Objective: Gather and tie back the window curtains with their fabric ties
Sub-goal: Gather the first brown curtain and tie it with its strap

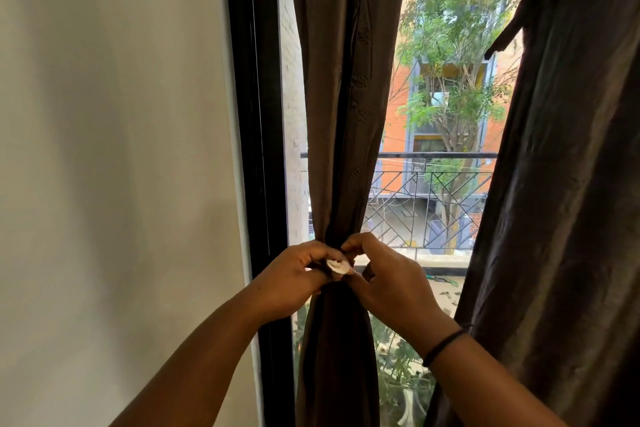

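A dark brown curtain [346, 97] hangs gathered into a narrow bundle beside the black window frame. At its waist a fabric tie [341, 265] of the same brown wraps the bundle, with a small white patch showing at its end. My left hand [294, 279] grips the tie from the left. My right hand [388, 279] pinches the tie from the right, thumb and fingers closed on the cloth. A second brown curtain [561, 184] hangs loose at the right, with a fabric strip [509, 28] dangling off its upper edge.
A white wall [114, 149] fills the left. The black window frame [259, 114] runs vertically beside the bundle. Through the glass are a balcony railing [429, 204], trees and an orange building.
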The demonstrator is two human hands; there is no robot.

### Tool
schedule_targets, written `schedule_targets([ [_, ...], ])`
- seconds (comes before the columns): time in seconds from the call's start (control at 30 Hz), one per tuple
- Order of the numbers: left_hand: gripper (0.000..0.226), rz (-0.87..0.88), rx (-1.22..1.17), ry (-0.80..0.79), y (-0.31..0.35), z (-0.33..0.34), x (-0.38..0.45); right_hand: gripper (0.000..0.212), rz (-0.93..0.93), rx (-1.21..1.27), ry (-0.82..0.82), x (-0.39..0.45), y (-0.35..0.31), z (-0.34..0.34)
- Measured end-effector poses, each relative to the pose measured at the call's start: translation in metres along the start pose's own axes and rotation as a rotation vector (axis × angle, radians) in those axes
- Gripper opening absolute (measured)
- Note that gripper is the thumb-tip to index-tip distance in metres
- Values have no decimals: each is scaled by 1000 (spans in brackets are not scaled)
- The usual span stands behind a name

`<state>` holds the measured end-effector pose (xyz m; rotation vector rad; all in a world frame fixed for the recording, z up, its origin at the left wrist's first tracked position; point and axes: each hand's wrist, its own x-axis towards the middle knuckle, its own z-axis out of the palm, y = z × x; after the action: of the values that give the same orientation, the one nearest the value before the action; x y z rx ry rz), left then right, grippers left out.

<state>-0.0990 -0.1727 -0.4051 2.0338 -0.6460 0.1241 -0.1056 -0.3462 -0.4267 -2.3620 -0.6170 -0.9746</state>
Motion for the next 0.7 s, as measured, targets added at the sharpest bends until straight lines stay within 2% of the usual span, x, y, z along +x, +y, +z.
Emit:
schedule_targets([
  [0.1, 27, 131, 171, 78, -2, 2, 1, 22, -64, -154, 62, 2, 1, 5],
  [0.2, 28, 216, 307, 169, 0, 8, 0, 33, -85, -205, 154, 4, -1, 3],
  [0.37, 29, 120, 245, 197, 5, 13, -5, 23, -114, -214, 246, 0, -2, 10],
  [0.53, 29, 28, 143, 197, 9, 8, -9, 16, -10, -57, 136, -2, 0, 13],
  [0.6, 33, 23, 96, 219, 9, 11, -13, 24, 42, 48, 34, -1, 3, 12],
  [0.7, 32, 15, 85, 216, 10, 10, -15, 18, 15, 104, -73, 0, 2, 10],
])
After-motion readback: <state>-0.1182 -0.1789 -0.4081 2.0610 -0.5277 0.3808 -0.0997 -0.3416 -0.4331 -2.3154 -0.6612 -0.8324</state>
